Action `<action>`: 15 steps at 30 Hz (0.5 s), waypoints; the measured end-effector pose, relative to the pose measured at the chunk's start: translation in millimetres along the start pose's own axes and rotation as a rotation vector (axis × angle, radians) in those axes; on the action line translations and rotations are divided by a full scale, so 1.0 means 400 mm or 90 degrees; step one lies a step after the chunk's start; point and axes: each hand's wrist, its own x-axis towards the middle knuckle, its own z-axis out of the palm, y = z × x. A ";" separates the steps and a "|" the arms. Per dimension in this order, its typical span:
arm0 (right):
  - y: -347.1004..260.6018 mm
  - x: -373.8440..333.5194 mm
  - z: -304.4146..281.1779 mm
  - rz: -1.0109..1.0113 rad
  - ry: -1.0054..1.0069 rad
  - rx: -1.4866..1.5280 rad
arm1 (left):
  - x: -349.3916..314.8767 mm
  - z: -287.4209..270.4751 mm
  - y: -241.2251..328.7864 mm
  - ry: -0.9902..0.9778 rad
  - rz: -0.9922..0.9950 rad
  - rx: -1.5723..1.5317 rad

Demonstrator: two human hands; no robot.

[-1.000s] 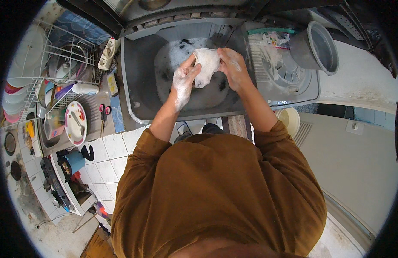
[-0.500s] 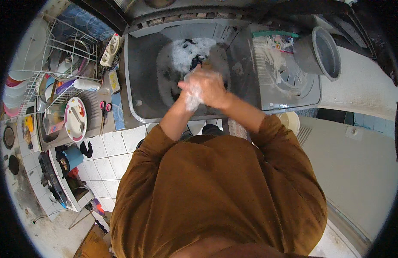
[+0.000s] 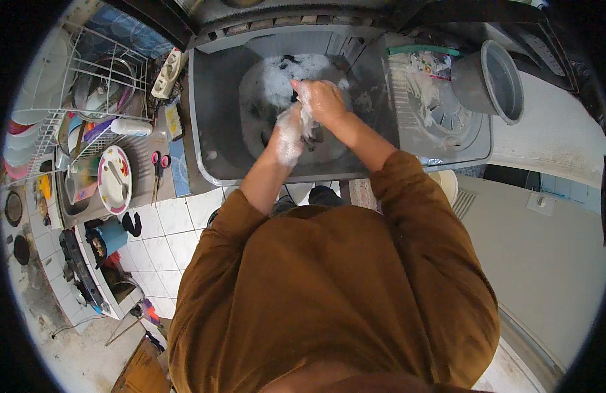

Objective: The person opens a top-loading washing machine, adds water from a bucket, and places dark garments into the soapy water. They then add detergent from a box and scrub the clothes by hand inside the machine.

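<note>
My right hand [image 3: 324,102] is closed at the far side of my left hand [image 3: 291,123], above the grey washing machine tub [image 3: 216,141]. A soapy white strand hangs from the right hand. I cannot tell whether it is cloth or thick suds. Foam coats my left hand and wrist, and its fingers are partly hidden by the right hand. Below both hands is murky water with a patch of white suds [image 3: 276,82]. Dark pieces, perhaps laundry, show in the foam and under the hands.
Right of the tub, a grey bucket [image 3: 473,82] lies tilted beside a round, lint-covered grille [image 3: 452,120]. Left are a wire dish rack [image 3: 96,69], a power strip [image 3: 166,75], a flowered plate [image 3: 106,190] and scissors [image 3: 157,171]. White tiles [image 3: 155,245] cover the floor.
My hands were clasped together in foam. The right hand has shifted up and right, while the left stays lower with its sudsy wrist uncovered. The white strand now shows between them.
</note>
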 end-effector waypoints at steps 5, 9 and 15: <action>-0.080 -0.049 0.056 -0.210 0.166 0.059 | 0.138 -0.162 -0.107 -0.347 0.099 -0.318; -0.029 0.022 0.000 0.021 -0.039 0.012 | 0.009 -0.019 -0.019 -0.004 0.063 -0.022; -0.075 -0.024 0.040 -0.188 0.138 0.098 | -0.028 -0.031 0.012 0.046 0.033 -0.046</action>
